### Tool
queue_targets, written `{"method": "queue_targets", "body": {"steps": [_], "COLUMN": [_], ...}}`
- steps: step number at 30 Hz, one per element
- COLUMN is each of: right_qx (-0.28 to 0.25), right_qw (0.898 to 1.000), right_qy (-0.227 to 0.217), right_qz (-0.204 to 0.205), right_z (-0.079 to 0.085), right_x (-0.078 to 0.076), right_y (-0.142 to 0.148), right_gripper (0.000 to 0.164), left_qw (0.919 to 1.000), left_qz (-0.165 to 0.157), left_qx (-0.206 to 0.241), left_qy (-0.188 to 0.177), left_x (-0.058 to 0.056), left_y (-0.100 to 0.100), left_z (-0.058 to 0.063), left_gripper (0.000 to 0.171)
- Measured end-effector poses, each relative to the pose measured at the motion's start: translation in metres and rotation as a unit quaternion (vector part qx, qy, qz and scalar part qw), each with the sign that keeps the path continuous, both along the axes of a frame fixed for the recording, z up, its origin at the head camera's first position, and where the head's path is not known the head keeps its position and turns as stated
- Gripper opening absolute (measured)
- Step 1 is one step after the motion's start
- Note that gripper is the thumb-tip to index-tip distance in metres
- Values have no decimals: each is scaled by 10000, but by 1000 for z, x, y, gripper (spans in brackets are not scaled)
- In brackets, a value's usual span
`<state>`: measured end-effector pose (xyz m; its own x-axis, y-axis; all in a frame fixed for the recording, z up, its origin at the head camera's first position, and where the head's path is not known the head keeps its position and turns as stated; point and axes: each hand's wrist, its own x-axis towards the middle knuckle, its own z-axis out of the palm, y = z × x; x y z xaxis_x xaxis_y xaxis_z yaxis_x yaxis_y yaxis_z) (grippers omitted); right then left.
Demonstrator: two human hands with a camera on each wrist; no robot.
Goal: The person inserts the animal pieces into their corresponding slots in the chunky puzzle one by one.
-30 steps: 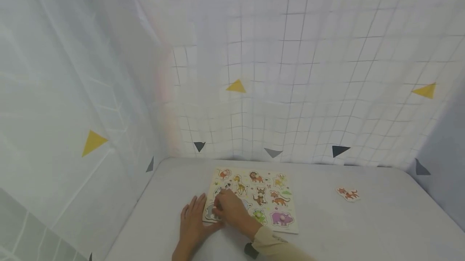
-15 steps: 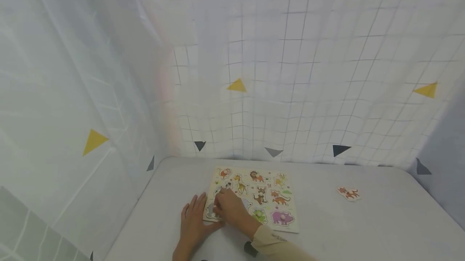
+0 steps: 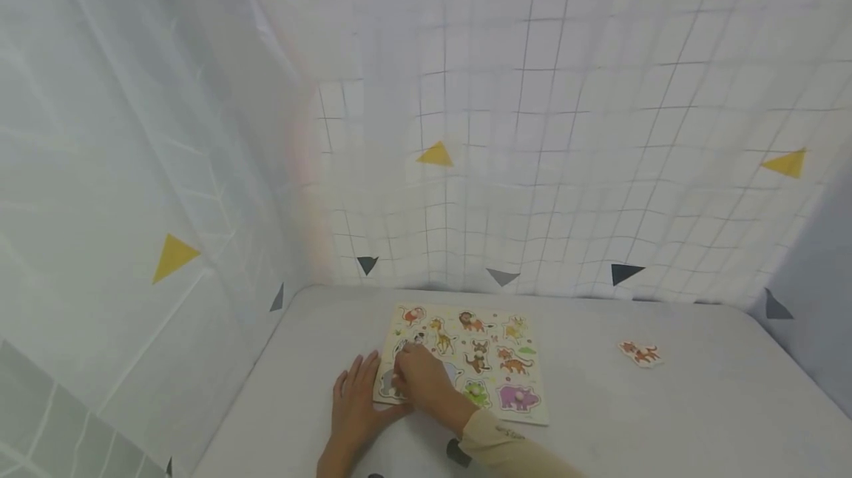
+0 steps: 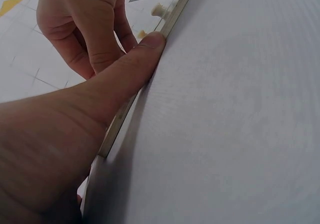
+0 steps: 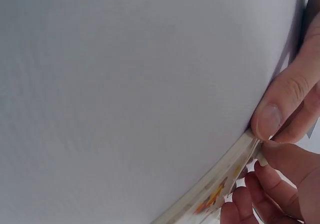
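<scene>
A wooden knob puzzle board (image 3: 489, 413) with animal pieces lies on the table. My left hand (image 3: 356, 404) rests at its near left corner, fingers stretched along the left side and thumb pressing the near edge, as the left wrist view shows. My right hand (image 3: 429, 385) reaches over the lower left of the board, thumb and fingers curled at a grey animal puzzle piece (image 3: 386, 383). In the right wrist view its thumb and index finger pinch a small pale knob (image 5: 261, 159). The right hand covers part of the zebra piece (image 3: 418, 338) and a pale blue piece (image 3: 453, 372).
A loose brown animal piece (image 3: 640, 353) lies on the white table (image 3: 599, 404), right of the board. Other pieces sit in the board, such as a purple hippo (image 3: 518, 398) and a green frog (image 3: 475, 392). White cloth walls (image 3: 566, 204) enclose the back and sides.
My right fingers have shifted slightly at the grey piece, leaving more of it and of the pale blue piece visible. My left hand stays at the corner.
</scene>
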<state>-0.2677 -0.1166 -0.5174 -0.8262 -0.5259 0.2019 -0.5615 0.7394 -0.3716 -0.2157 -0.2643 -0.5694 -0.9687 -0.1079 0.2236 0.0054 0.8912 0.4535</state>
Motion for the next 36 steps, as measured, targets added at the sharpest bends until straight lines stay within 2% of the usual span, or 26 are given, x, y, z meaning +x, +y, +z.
{"method": "queue_targets", "body": {"steps": [6,14,18,22,30,36], "right_qx": [-40,-408,-685,-876,-1210,-1201], "right_qw": [9999,9988,9973,9962,9897,9877], "right_qy": [132,-212,-227,-7,711,812], "right_qz": [19,151,109,13,-283,-578], "right_z": [-3,-4,-3,-2,8,7], "right_x": [1,-5,-6,-9,-21,-33], "right_y": [1,9,18,30,58,81], "right_gripper": [11,6,3,5,7,8], "left_qw": [10000,10000,9999,9999,9999,9999], "left_qz": [-10,-29,-52,-56,-71,-53], "left_qx": [57,-3,17,59,108,96], "left_qy": [-64,28,109,81,30,14], "left_x": [1,-1,-1,1,2,3], "left_y": [0,1,1,1,2,2], "left_z": [0,1,2,2,4,6], "left_gripper": [112,112,112,112,114,114]}}
